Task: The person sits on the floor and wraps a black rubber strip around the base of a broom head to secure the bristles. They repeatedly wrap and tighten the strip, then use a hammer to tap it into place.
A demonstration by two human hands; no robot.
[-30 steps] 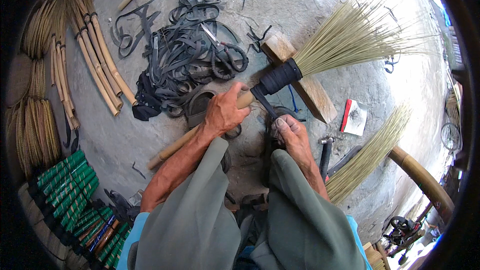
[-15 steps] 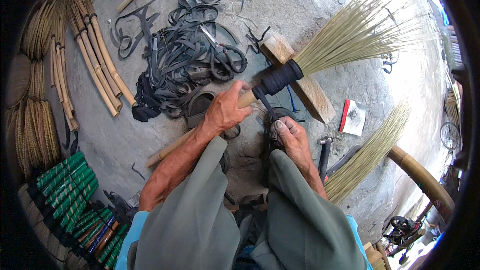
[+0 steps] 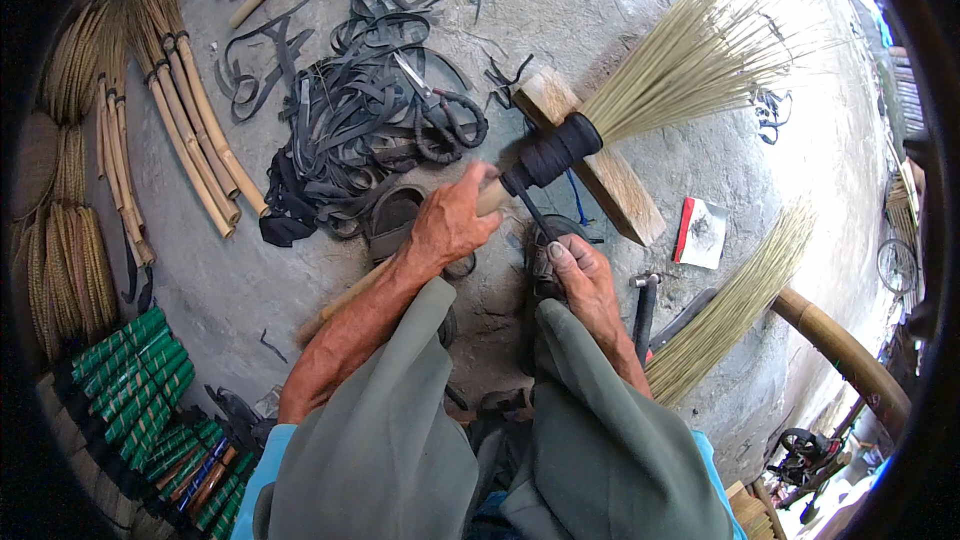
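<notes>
A broom (image 3: 660, 65) of pale thin stalks lies slantwise before me, its bristles fanned toward the far right. Thick black wrapping (image 3: 550, 155) binds the bristles to a wooden handle. My left hand (image 3: 455, 218) is wrapped round that handle just below the binding. From the binding a black rubber strip (image 3: 535, 212) runs taut to my right hand (image 3: 582, 270), which pinches its end between thumb and fingers near my right knee. The bound part rests over a wooden block (image 3: 600, 175).
Beyond my left hand lies a heap of black rubber strips (image 3: 350, 110) with scissors (image 3: 420, 90) on top. A hammer (image 3: 647, 315) and loose bristles (image 3: 735, 310) lie at the right. Finished-looking broom handles (image 3: 205, 130) and green-wrapped sticks (image 3: 135, 375) line the left.
The bristles have swung slightly as the broom turned a little. Both hands keep their hold, and the strip stays taut between the binding and my right hand.
</notes>
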